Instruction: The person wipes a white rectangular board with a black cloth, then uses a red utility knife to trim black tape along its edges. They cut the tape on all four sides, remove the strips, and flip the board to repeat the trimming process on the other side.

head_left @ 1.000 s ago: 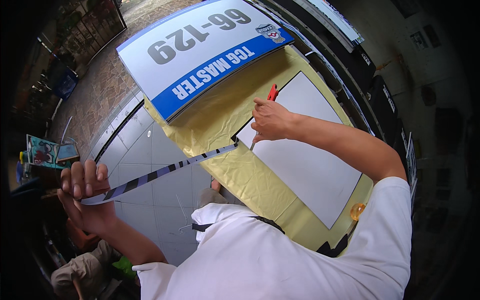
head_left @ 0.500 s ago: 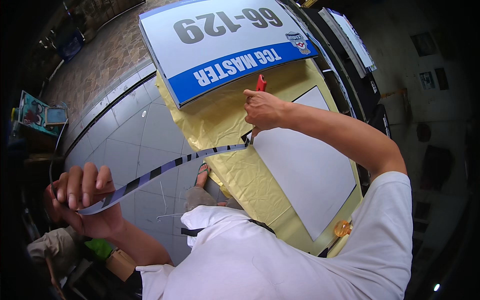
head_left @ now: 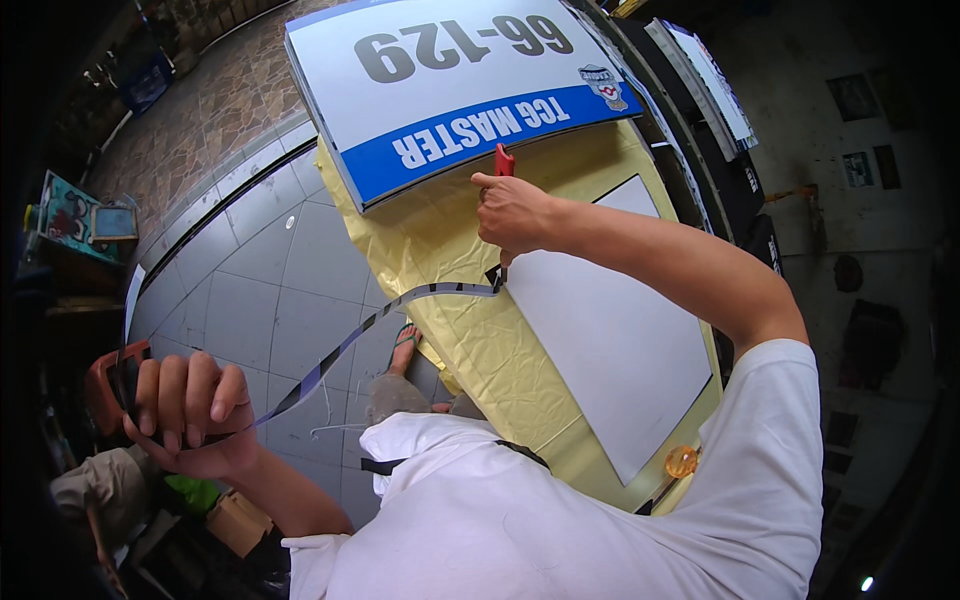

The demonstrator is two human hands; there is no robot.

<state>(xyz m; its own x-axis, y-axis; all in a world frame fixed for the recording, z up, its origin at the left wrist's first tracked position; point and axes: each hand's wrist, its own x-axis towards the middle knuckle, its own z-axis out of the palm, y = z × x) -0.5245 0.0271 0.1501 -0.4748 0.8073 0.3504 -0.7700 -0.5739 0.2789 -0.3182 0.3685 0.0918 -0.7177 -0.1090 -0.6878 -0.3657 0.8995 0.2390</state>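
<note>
My left hand [head_left: 193,408] is raised at the left, its fingers curled around a long thin strip [head_left: 314,380] with dark and purplish bands. The strip arcs across to the corner of a white panel [head_left: 605,335], which lies on a yellow sheet [head_left: 400,245]. In my right hand [head_left: 515,215] is a red-handled cutter [head_left: 504,160], gripped in a closed fist with its tip pointing down. That tip meets the strip's end at the panel corner. A reddish frame-like piece [head_left: 103,385] shows behind my left hand; whether I hold it, I cannot make out.
A stack of printed white-and-blue boards [head_left: 340,110] lies at the far end of the yellow sheet. A round orange object [head_left: 681,461] rests near my right sleeve. More boards [head_left: 700,85] stand at the right. Grey floor tiles [head_left: 240,300] lie at the left.
My left hand has shifted a little right and nearer to me. The strip has gone slacker and bends more. My right hand has moved slightly left, and the cutter's handle leans further left.
</note>
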